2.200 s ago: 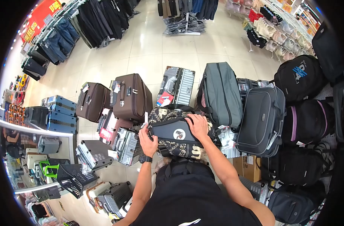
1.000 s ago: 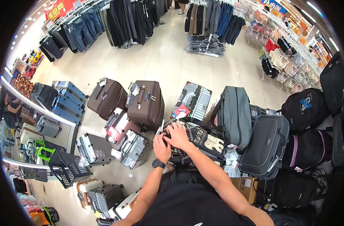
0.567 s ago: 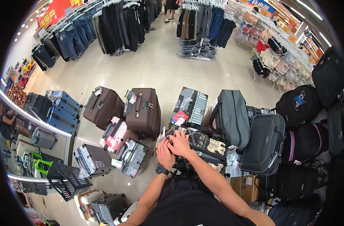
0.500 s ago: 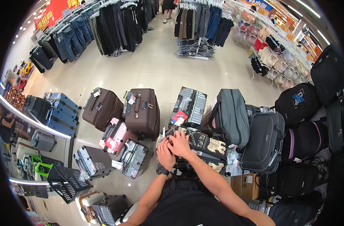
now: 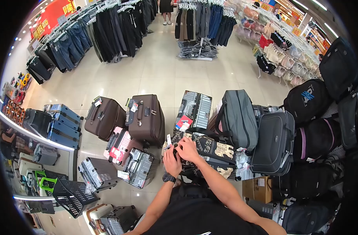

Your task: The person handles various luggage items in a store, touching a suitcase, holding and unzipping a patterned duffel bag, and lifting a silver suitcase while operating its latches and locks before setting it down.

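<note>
A black bag with a beige bear print (image 5: 203, 145) lies in front of me. My left hand (image 5: 172, 161) is closed at the bag's left end, its fingers bent over the edge. Beside it, my right hand (image 5: 188, 150) is closed on the top near the same end, with its fingertips close to those of the left. The exact spot the fingertips grip is hidden by the hands. A small white tag (image 5: 168, 139) sticks up just past the left fingers. On my left wrist is a dark watch (image 5: 169, 178).
A silver suitcase (image 5: 195, 109) stands behind the bag, a grey bag (image 5: 239, 119) to its right. Brown suitcases (image 5: 145, 119), a pink one (image 5: 124, 145) and a grey one (image 5: 139, 167) stand left. Backpacks (image 5: 310, 100) line the right; a black basket (image 5: 75, 196) is lower left.
Both hands stay at the bag's left end with only slight finger movement. The white tag shows more clearly. The view has shifted a little, and the distant person stands in a different pose.
</note>
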{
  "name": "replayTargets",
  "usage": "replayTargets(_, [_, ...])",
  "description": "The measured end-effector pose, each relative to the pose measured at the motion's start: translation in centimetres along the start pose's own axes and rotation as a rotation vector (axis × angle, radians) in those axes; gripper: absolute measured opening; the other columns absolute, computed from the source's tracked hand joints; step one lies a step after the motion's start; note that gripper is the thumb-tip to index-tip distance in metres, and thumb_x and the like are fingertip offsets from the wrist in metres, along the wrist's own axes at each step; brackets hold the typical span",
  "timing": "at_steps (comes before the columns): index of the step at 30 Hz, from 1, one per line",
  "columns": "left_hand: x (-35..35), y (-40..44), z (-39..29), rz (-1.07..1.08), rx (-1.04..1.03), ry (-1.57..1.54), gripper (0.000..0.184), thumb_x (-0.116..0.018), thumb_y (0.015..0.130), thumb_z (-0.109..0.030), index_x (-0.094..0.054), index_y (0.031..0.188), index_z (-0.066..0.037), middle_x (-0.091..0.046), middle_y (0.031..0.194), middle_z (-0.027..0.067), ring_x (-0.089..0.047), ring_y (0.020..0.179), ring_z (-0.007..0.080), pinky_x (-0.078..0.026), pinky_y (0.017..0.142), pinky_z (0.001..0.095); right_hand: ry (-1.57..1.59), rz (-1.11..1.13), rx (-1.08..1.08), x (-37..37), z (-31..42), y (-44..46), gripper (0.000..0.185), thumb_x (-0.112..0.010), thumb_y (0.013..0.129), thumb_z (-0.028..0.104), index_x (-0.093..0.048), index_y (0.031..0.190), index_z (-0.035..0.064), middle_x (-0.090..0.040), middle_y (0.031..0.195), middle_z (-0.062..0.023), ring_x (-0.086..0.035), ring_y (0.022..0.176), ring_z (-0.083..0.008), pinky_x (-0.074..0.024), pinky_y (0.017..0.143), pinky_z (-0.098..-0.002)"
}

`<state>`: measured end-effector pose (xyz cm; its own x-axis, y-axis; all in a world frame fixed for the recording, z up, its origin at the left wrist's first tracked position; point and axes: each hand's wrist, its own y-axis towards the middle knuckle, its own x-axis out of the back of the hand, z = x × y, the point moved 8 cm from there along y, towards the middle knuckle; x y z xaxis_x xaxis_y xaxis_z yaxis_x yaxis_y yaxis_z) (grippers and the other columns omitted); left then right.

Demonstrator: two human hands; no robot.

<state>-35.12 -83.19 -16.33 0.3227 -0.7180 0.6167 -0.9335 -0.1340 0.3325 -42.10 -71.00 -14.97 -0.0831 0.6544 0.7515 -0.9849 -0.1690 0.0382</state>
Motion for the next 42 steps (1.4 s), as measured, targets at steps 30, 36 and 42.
replayTargets(30, [-1.6, 0.6, 0.7, -0.086, 0.03, 0.088, 0.022, -0.054, 0.11, -0.01, -0.068, 0.124, 0.0, -0.069, 0.123, 0.0173, -0.063, 0.119, 0.0351, -0.048, 0.105, 0.0426, 0.003, 0.085, -0.134, 11.2, -10.4, -10.1, 0.02, -0.073, 0.087, 0.026, -0.077, 0.082, 0.0076, -0.064, 0.108, -0.012, -0.058, 0.112, -0.0338, -0.046, 0.097, -0.0479])
replayTargets(36, [-1.8, 0.7, 0.5, -0.093, 0.003, 0.11, 0.023, -0.052, 0.111, -0.011, -0.068, 0.123, 0.001, -0.069, 0.121, 0.0182, -0.065, 0.113, 0.0362, -0.049, 0.102, 0.0434, -0.087, 0.006, -0.293, 16.7, -16.7, -16.3, 0.019, -0.07, 0.083, 0.025, -0.077, 0.079, 0.0078, -0.064, 0.106, -0.0105, -0.057, 0.11, -0.0323, -0.0454, 0.094, -0.0476])
replayTargets(42, [-2.2, 0.9, 0.7, -0.052, 0.011, 0.134, 0.024, -0.051, 0.111, -0.011, -0.068, 0.123, 0.001, -0.068, 0.123, 0.0191, -0.063, 0.116, 0.0376, -0.048, 0.103, 0.0451, -0.043, -0.099, -0.667, 18.4, -25.7, -24.5, 0.02, -0.068, 0.088, 0.024, -0.076, 0.084, 0.006, -0.068, 0.108, -0.0141, -0.062, 0.11, -0.0386, -0.0511, 0.093, -0.054])
